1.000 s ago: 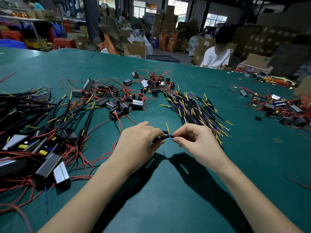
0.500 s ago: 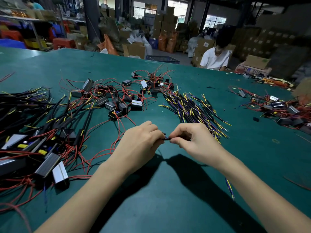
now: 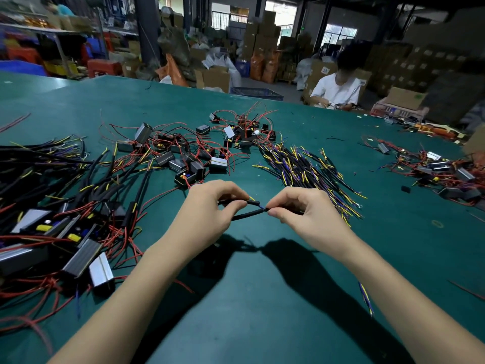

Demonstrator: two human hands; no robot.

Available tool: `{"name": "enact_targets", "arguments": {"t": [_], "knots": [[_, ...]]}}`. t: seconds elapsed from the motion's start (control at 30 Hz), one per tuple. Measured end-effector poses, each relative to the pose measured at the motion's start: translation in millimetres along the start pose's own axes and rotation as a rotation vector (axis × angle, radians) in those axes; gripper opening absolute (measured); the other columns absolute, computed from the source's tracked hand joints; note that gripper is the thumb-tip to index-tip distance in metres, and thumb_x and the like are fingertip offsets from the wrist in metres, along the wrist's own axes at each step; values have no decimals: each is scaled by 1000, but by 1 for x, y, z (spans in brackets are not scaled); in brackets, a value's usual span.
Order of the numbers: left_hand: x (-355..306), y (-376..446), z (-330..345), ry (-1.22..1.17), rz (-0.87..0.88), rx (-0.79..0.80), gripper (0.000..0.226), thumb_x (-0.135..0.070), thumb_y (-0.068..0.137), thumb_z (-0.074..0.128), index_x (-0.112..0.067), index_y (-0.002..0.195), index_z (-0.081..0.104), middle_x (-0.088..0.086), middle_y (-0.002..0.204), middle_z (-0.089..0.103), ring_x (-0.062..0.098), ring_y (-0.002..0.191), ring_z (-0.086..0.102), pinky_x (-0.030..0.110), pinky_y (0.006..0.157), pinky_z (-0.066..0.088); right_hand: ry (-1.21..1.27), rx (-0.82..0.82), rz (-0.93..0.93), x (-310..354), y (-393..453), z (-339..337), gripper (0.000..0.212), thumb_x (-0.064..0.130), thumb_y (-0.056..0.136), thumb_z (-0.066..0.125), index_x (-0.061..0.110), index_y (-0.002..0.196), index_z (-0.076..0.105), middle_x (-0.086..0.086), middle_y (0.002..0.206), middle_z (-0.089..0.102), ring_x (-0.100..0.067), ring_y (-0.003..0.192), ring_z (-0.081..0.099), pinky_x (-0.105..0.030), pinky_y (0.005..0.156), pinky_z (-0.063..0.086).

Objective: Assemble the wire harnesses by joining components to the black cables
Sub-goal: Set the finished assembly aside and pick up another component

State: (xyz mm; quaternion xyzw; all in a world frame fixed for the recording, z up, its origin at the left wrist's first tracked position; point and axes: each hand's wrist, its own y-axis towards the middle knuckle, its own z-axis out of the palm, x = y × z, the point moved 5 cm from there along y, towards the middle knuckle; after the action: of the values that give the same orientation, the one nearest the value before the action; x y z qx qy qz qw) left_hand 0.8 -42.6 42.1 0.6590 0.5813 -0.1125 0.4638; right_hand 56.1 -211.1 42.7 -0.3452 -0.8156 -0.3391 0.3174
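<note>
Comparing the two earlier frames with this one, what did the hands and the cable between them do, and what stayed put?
The left hand and right hand drew slightly apart, exposing more of the black cable they pinch; it now shows as two black strands meeting at the right fingertips, with yellow and blue wire ends visible there. Nothing was let go. The cable pile, the modules and the green table are unchanged.

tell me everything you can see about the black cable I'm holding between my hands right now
The black cable is thin and looks rubber-sheathed. It hangs above the green table, bent into a narrow V whose tip points right. The left hand pinches the upper strand; the right hand pinches the tip, where short yellow and blue wire ends poke out. Its far ends are hidden behind the hands.
</note>
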Motion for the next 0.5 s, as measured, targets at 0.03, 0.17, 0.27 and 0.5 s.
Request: {"name": "enact_targets", "arguments": {"t": [0.03,0.17,0.27,0.5], "knots": [[-1,0,-1,-22,10,-3,9,-9,82,72,-17,83,75,-4,77,70,5,74,60,7,71,41,-7,5,-12,1,0,0,21,4,82,70,24,75,69,9,65,67,-1,60,56,-18,63,46],[-2,1,3,-72,30,26,9,-5,79,74,-13,82,77,-1,75,68,6,71,58,7,67,38,-85,27,-82,6,2,1,17,1,81,71,17,78,71,12,67,66,3,63,57,-11,64,42],[-4,0,8,-112,36,32,9,-5,79,74,-13,82,77,-2,72,65,3,66,54,9,63,37,-91,14,-74,3,1,1,16,1,81,71,17,78,70,11,68,66,0,63,56,-14,63,43],[9,1,8,-177,-110,129,16,-24,79,75,-23,95,70,-6,80,71,1,63,57,11,64,41,-24,-20,-17,-9,2,1,21,6,84,69,26,90,67,1,77,68,-14,71,62,-24,72,48]]}}
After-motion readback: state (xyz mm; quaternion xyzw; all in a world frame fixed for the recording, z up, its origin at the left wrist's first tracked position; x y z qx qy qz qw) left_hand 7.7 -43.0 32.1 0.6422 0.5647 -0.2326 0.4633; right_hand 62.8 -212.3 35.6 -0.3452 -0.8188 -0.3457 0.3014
